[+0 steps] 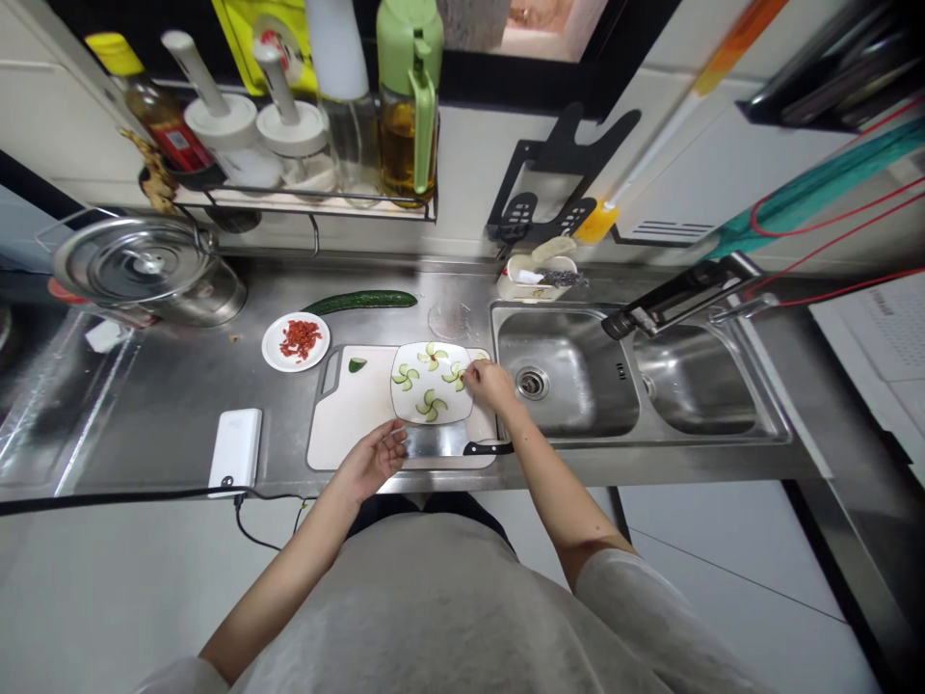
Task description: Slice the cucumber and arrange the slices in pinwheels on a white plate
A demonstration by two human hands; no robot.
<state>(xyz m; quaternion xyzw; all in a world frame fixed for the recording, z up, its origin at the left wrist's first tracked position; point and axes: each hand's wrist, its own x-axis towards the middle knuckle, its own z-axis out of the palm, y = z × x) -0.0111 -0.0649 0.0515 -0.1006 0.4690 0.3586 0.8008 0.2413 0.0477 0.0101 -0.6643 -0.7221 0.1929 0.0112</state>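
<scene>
A white square plate (432, 416) on the cutting board (345, 424) carries several pinwheels of cucumber slices (432, 405). My right hand (491, 386) is over the plate's right edge, fingertips pinched at the right-hand pinwheel, with a speck of red, seemingly a goji berry, at the tips. A red dot sits in the centre of the top pinwheel. My left hand (376, 458) is held palm up by the plate's lower left corner, fingers apart and loosely curled, with nothing visible in it. Below the plate lies a knife (437, 440), its black handle to the right.
Left of the board is a small white plate (273, 355) of red goji berries (299, 338). A whole cucumber (365, 301) lies behind, and a cucumber end (356, 364) rests on the board. A white power bank (236, 445), steel pot (195, 294) and double sink (564, 371) flank the area.
</scene>
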